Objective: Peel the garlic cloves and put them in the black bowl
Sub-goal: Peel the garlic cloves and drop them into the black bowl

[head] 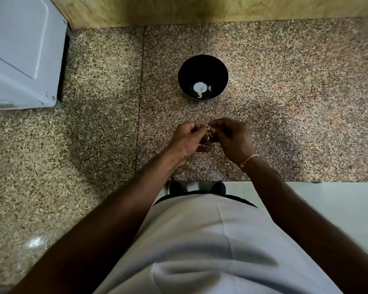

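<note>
The garlic clove (208,132) was held above the speckled granite counter (285,102), pinched between the two hands, most of it hidden by fingers; only a small pale part showed, with thin strips of papery skin (205,145) hanging beneath it. The left hand (186,140) had its fingers curled and its thumb and fingertips closed on the clove from the left; the right hand (232,137) was likewise curled, its thumb and forefinger nipping the clove from the right, so that the two hands met just at that point; a pale thread bracelet (250,159) circled the right wrist.

Beyond the hands, near but apart from them, stood the black bowl (203,66) upright on the counter; on its bottom lay a few pale peeled cloves (200,94) beside a bright white reflection.

A seam ran down the counter left of the bowl and the hands; a white appliance (23,52) stood at the far left corner; a wooden wall (200,9) rose behind the counter. Nearest the camera was the person's white shirt (210,240), with dark shoes (176,187) on a pale floor (327,209) below the counter's edge.
</note>
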Motion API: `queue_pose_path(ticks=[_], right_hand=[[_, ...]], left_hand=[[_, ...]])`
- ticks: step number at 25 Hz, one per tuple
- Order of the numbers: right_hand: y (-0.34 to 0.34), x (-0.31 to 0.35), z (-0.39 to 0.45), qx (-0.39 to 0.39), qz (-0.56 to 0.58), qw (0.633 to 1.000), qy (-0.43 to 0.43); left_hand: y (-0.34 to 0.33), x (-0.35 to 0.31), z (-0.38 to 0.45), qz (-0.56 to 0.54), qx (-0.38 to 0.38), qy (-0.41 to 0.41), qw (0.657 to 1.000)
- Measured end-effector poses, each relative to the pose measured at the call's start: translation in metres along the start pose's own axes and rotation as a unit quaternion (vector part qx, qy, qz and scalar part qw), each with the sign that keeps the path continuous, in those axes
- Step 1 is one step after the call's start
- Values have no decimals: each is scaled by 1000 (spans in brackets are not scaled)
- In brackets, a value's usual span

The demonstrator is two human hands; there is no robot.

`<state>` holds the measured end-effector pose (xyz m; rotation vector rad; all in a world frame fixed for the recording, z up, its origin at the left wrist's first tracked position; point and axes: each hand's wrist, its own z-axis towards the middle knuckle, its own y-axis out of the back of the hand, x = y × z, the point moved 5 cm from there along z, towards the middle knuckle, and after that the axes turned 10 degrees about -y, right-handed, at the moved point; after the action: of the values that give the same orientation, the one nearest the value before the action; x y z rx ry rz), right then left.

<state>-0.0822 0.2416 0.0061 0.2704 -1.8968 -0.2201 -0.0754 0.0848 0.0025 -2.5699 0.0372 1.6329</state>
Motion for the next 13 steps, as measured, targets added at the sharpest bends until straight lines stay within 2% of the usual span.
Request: queue_pose_path(ticks=[8,13], right_hand=[[-6,0,-5,0,47,999,-11],[-8,-10,-4,-2,212,974,-79]], left_hand=[[1,0,-5,-28,-5,-12,1000],[2,3,-2,-29,-8,-5,1000]])
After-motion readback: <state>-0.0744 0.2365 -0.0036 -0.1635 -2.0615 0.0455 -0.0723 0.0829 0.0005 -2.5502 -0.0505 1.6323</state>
